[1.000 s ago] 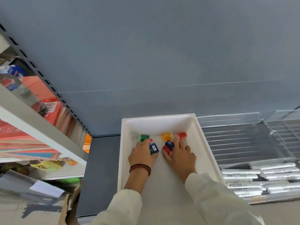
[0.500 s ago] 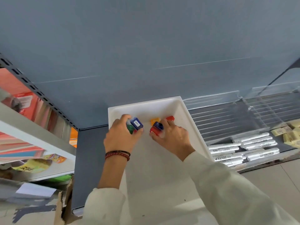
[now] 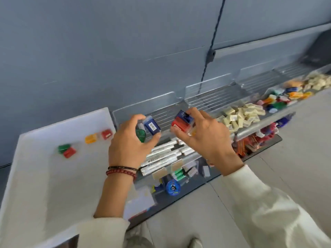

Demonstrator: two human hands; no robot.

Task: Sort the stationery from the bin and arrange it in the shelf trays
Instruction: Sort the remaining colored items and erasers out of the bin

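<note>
Grey wall backs the trays (image 3: 206, 102), over which my left hand (image 3: 129, 149) pinches blue and green sharpeners (image 3: 152, 126) and my right hand (image 3: 207, 140) clutches red and blue ones (image 3: 180, 123), likely bound for the upper-right pile (image 3: 275, 102), four more lying in the bin (image 3: 35, 185) at left.

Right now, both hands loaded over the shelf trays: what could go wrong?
1. The left hand pinches a blue piece and a green piece together, the right hand a blue and red stack; one could slip into the marker tray below.
2. Similar coloured pieces lie far right, past the erasers; the long carry invites a drop in the wrong tray.
</note>
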